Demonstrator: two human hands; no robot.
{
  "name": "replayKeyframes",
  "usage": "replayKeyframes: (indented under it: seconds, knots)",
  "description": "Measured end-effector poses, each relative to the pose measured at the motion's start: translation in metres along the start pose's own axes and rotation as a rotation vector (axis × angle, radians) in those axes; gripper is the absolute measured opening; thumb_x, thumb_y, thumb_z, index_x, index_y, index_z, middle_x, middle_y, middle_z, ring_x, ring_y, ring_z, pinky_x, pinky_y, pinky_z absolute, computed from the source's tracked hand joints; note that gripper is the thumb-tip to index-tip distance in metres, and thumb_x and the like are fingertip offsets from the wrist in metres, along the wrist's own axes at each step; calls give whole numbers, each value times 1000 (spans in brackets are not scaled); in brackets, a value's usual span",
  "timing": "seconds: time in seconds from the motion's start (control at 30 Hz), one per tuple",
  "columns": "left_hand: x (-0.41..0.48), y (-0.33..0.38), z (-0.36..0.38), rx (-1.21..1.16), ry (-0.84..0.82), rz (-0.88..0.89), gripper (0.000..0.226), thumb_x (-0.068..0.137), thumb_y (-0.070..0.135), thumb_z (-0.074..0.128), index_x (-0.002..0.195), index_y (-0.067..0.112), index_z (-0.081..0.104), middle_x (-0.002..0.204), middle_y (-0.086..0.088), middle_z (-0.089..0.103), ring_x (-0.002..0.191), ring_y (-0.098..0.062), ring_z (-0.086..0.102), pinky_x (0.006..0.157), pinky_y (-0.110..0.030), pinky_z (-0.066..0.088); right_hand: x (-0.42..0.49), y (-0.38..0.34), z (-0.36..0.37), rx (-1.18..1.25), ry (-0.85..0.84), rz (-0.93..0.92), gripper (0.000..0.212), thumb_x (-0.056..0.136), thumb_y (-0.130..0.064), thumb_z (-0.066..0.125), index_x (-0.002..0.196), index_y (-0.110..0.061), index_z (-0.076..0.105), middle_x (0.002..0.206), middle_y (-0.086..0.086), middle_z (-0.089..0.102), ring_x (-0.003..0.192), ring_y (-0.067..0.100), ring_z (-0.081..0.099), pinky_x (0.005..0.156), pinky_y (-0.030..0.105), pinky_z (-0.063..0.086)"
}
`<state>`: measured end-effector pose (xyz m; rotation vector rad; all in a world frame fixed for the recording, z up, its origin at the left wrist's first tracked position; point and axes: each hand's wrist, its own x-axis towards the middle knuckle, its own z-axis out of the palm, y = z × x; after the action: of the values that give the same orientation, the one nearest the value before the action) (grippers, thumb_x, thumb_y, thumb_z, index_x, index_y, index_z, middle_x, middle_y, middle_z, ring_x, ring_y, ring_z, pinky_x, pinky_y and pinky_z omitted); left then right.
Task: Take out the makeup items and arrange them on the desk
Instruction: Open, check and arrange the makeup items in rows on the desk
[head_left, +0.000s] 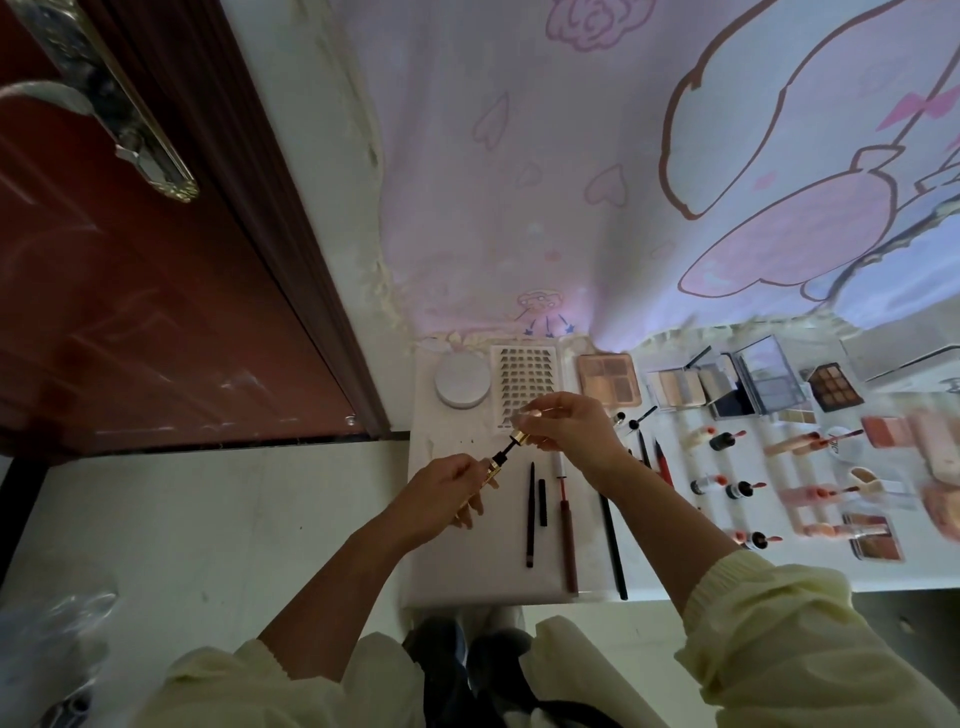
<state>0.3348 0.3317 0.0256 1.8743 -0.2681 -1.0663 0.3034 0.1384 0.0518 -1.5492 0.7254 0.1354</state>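
Observation:
Over the left end of the white desk (467, 577), my left hand (447, 496) grips a gold mascara tube (488, 470). My right hand (566, 428) pinches its gold cap (521, 438), and the black wand neck (504, 453) shows between cap and tube. Below the hands lie a thin black pencil (530, 514), a short black cap (543, 501) and a brown-red pencil (567, 535). A round white compact (461, 382) and a false-lash card (524, 364) sit at the back left.
Open eyeshadow palettes (608, 384) line the desk's back edge, with lipsticks, glosses and blush pans spread to the right (810, 488). A long black brush (615, 551) lies near the front edge. A dark red door (130, 312) stands left. A cartoon-printed cloth (571, 182) hangs behind.

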Motion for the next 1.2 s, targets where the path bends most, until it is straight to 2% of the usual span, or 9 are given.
replayKeyframes:
  seconds: [0.17,0.23,0.33,0.47,0.6,0.7,0.77,0.87,1.2]
  knots:
    - [-3,-5,3,39,-53,-14,26,94,41,55,106,19,61,85,5,74,76,-8,68,72,-26,52,2,9,5,-79,-6,16,27,76,-18,81,91,-5,63,74,4,72,61,10,65,58,18,50]
    - [-2,-9,7,80,-53,-46,25,92,40,59,106,19,60,87,7,74,81,-7,69,75,-25,51,4,14,9,-139,-11,35,29,76,-23,82,90,-8,62,82,8,74,67,13,66,58,18,50]
    - [-1,-16,12,109,-29,-88,20,89,37,65,98,20,62,86,6,73,78,-6,68,72,-23,52,9,20,16,-234,-48,48,29,77,-24,80,92,-7,63,89,11,73,74,16,67,60,19,50]
    - [2,-25,19,196,78,-131,28,84,36,70,88,9,70,84,-10,72,79,-23,69,79,-36,56,16,29,27,-337,-97,73,23,80,-22,78,90,-5,66,87,9,72,76,17,67,57,18,50]
    - [6,-29,31,241,106,-184,32,81,33,74,75,2,71,75,-15,70,67,-23,65,70,-30,54,21,41,34,-388,-96,96,21,82,-20,76,88,-1,69,79,6,69,71,15,63,56,16,48]
    - [10,-30,36,320,128,-193,34,81,32,73,58,12,60,57,-3,58,53,-10,53,55,-18,41,24,45,38,-443,-63,97,24,81,-22,77,92,-3,67,78,2,66,69,11,59,62,21,48]
    - [13,-30,40,355,143,-193,36,82,32,72,55,17,53,54,3,52,49,-5,48,49,-15,35,25,47,40,-487,-52,77,25,81,-24,77,93,-6,66,83,3,66,76,13,61,67,24,49]
    - [18,-28,44,409,141,-198,35,83,36,71,59,19,52,55,5,52,51,-4,48,49,-17,34,24,49,42,-558,-45,47,24,82,-26,76,94,-9,64,90,3,66,85,16,60,70,25,46]
    - [16,-30,47,467,143,-197,43,82,48,68,58,19,48,52,5,47,47,-5,44,51,-18,34,20,50,39,-673,-52,-22,23,83,-26,73,98,-12,63,94,2,65,91,16,60,77,25,48]
